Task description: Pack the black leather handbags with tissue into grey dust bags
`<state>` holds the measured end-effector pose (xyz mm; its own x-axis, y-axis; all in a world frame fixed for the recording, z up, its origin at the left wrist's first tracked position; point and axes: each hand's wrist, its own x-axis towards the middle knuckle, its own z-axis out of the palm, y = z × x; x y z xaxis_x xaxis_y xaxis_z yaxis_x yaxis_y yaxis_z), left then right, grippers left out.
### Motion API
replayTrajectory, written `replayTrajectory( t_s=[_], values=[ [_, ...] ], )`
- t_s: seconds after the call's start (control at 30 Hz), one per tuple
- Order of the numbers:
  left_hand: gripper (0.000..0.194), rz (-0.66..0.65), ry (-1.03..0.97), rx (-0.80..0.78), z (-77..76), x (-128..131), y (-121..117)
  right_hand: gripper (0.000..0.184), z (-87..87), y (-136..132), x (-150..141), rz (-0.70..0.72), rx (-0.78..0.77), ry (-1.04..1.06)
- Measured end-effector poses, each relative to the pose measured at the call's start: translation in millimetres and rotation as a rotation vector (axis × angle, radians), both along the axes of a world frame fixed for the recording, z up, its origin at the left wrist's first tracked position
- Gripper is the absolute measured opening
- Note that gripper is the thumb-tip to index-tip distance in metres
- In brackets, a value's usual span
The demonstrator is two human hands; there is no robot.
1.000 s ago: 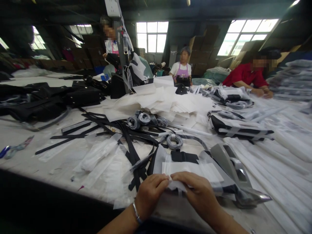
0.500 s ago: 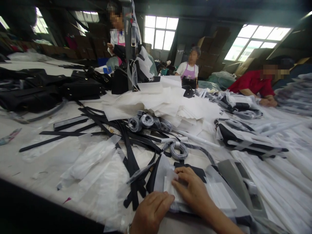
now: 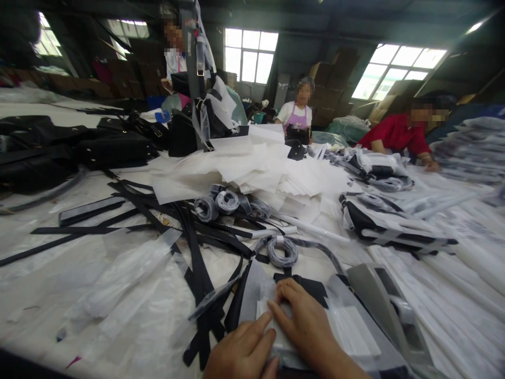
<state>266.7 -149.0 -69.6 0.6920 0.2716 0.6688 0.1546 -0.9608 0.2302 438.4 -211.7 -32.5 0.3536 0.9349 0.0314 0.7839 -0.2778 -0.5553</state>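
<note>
My left hand (image 3: 240, 352) lies at the bottom edge with its fingers stretched out flat on a white folded sheet (image 3: 347, 331) inside a clear plastic bag. My right hand (image 3: 302, 321) rests just right of it, fingers extended and pressing the same bag over a black piece (image 3: 307, 287). The two hands touch at the fingertips. Black straps (image 3: 197, 258) fan out to the left of the bag. A coiled grey cord (image 3: 281, 250) lies just beyond my right hand.
A heap of white sheets (image 3: 268, 168) fills the table's middle. Black bags (image 3: 110, 147) sit far left, wrapped bundles (image 3: 390, 231) right, a grey plastic part (image 3: 384, 300) beside my right hand. Three other people (image 3: 298, 110) work at the far side. Loose clear bags (image 3: 118, 273) lie left.
My hands went from pinching the bag's near edge to lying flat on it, the right hand sliding forward over the bag. The view has tilted down and closer.
</note>
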Motion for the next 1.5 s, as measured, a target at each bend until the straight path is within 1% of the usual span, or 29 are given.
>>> replayTrajectory(
  t_s=[0.07,0.17,0.3,0.37,0.53,0.63,0.7,0.77,0.83,0.93,1.03,1.1,1.23,1.37,1.5],
  values=[
    [0.025,0.023,0.058,0.024,0.0,4,-1,0.011,-2.4,2,1,-0.014,-0.014,-0.038],
    [0.026,0.046,0.113,0.051,-3.5,8,-1,0.003,-5.6,4,2,-0.060,-0.027,-0.068],
    [0.028,0.065,0.202,0.035,-10.3,11,1,0.029,-5.2,8,5,-0.097,-0.017,-0.066],
    [0.031,0.070,0.240,0.041,-12.3,11,3,0.034,-3.5,10,6,-0.089,-0.015,-0.083],
    [0.046,0.080,0.420,0.050,-13.2,12,4,0.024,-2.5,12,5,-0.059,-0.057,-0.150],
    [0.052,0.061,0.472,0.029,-11.5,13,4,0.018,-4.8,12,4,-0.051,-0.051,-0.200],
    [0.055,0.055,0.486,0.014,-9.6,15,5,0.014,-6.5,11,4,-0.041,-0.051,-0.234],
    [0.056,0.054,0.484,0.007,-7.7,16,6,0.013,-8.1,11,4,-0.040,-0.048,-0.251],
    [0.054,0.056,0.460,-0.001,-6.2,17,6,0.019,-9.7,11,4,-0.059,-0.026,-0.251],
    [0.052,0.067,0.434,-0.027,-4.8,18,6,0.032,-11.6,10,5,-0.085,0.022,-0.241],
    [0.052,0.068,0.446,-0.055,-3.9,18,5,0.037,-11.6,9,4,-0.080,0.030,-0.267],
    [0.053,0.069,0.449,-0.073,-3.5,17,5,0.031,-10.9,8,3,-0.068,0.002,-0.313],
    [0.053,0.067,0.447,-0.108,-2.7,17,5,0.011,-9.2,6,2,-0.011,-0.045,-0.406],
    [0.052,0.071,0.442,-0.144,-0.3,18,5,0.014,-4.6,6,3,0.035,-0.031,-0.466],
    [0.053,0.072,0.438,-0.149,0.6,19,5,0.016,2.2,10,5,0.117,0.009,-0.501]
  ],
)
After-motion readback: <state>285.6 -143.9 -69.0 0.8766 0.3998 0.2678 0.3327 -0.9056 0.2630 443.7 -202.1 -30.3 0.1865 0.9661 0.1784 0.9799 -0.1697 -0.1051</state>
